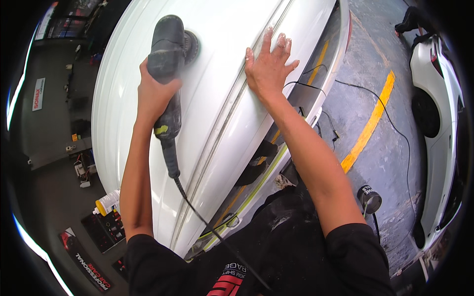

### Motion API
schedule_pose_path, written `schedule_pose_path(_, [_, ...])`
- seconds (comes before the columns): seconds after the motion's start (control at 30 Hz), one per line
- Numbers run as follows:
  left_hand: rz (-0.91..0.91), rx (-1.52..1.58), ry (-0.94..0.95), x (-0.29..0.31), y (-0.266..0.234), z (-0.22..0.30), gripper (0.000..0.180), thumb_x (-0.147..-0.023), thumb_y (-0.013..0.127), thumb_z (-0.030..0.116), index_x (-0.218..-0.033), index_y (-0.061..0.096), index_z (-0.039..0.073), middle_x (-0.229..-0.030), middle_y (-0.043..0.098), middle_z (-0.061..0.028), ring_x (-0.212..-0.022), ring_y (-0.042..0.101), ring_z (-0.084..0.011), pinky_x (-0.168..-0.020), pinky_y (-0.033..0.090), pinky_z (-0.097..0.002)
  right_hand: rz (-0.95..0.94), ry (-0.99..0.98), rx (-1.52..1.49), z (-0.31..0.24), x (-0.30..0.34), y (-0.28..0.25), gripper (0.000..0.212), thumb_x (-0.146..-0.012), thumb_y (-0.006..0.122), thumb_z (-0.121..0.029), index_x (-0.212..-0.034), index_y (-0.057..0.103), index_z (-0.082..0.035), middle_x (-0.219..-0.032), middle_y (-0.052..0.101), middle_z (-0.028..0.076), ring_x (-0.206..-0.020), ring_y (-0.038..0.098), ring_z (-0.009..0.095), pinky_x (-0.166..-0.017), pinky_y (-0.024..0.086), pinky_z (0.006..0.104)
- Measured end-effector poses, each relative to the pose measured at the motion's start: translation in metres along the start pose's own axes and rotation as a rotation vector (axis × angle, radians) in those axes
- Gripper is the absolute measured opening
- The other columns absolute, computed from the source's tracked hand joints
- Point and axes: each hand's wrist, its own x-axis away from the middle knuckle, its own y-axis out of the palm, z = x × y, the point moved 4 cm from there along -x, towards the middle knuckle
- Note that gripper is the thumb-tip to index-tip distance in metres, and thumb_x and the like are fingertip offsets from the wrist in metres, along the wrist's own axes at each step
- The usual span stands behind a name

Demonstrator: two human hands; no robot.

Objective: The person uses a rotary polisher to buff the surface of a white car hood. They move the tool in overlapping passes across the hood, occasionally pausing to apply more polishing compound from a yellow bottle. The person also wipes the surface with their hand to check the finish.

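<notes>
My left hand (pixel 155 93) is wrapped round the body of a black corded polisher (pixel 168 64). Its round pad (pixel 191 47), greenish at the rim, is tilted to the right side of the tool, against or just over the glossy white car roof (pixel 217 98); I cannot tell which. From the tool's handle a black cord (pixel 202 217) runs down across my shirt. To the right, my right hand (pixel 269 74) lies on the roof beside its long grey-streaked groove (pixel 222 116). That hand's fingers are spread, with white residue on the tips, and it holds nothing.
Beyond the roof's right edge, a thin cable (pixel 390 121) trails over the grey floor (pixel 365 64), which has a yellow stripe (pixel 370 123). A second white car (pixel 439 143) and a person's dark-clothed limb (pixel 414 22) are further right. At left is a yellow-capped bottle (pixel 107 202); a black cylinder (pixel 369 199) is at lower right.
</notes>
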Motion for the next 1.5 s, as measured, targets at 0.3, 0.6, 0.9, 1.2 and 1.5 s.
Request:
schedule_pose_path(0.3, [-0.04,-0.009,0.011,0.029,-0.009,-0.02,0.099,-0.071,0.079,0.022,-0.155,0.031,0.001,-0.121,0.068,-0.0251,-0.101,0.072,-0.0335,-0.091,0.058,-0.0417,0.017,-0.008,0.051,0.0,-0.001,0.001,0.079,-0.107,0.048,-0.049,-0.17,0.018,-0.011,-0.169,0.023,0.03,-0.16,0.013,0.048,-0.116,0.014,0.0829])
schedule_pose_path(0.6, [-0.014,0.012,0.048,0.007,-0.001,-0.024,0.098,-0.071,0.08,0.027,-0.153,0.033,0.001,-0.119,0.068,-0.0245,-0.098,0.072,-0.0328,-0.091,0.058,-0.0407,0.036,-0.014,0.033,0.0,0.0,0.002,0.079,-0.108,0.047,-0.05,-0.17,0.017,-0.011,-0.17,0.022,0.029,-0.161,0.011,0.047,-0.114,0.014,0.084])
schedule_pose_path(0.9, [-0.011,-0.006,0.133,-0.027,0.023,0.009,0.1,-0.072,0.08,0.029,-0.155,0.032,0.0,-0.117,0.071,-0.0242,-0.098,0.074,-0.0347,-0.088,0.06,-0.0423,0.086,-0.026,0.007,0.003,0.0,0.008,0.075,-0.11,0.042,-0.05,-0.17,0.019,-0.012,-0.169,0.026,0.028,-0.16,0.015,0.045,-0.114,0.015,0.0833])
schedule_pose_path(1.2, [0.002,0.004,-0.071,0.082,-0.025,-0.052,0.101,-0.071,0.08,0.023,-0.156,0.03,0.003,-0.125,0.066,-0.026,-0.108,0.07,-0.0352,-0.096,0.056,-0.0423,0.097,-0.028,0.001,0.002,0.0,0.007,0.072,-0.111,0.037,-0.051,-0.17,0.021,-0.012,-0.17,0.025,0.027,-0.16,0.015,0.046,-0.116,0.014,0.0827])
schedule_pose_path(1.5, [-0.039,-0.028,-0.098,0.089,-0.037,-0.063,0.1,-0.071,0.08,0.024,-0.155,0.031,0.002,-0.127,0.064,-0.0273,-0.108,0.069,-0.0359,-0.096,0.056,-0.0442,0.082,-0.021,-0.015,0.003,0.001,0.008,0.071,-0.112,0.036,-0.05,-0.17,0.019,-0.013,-0.171,0.023,0.026,-0.161,0.014,0.045,-0.116,0.014,0.0831])
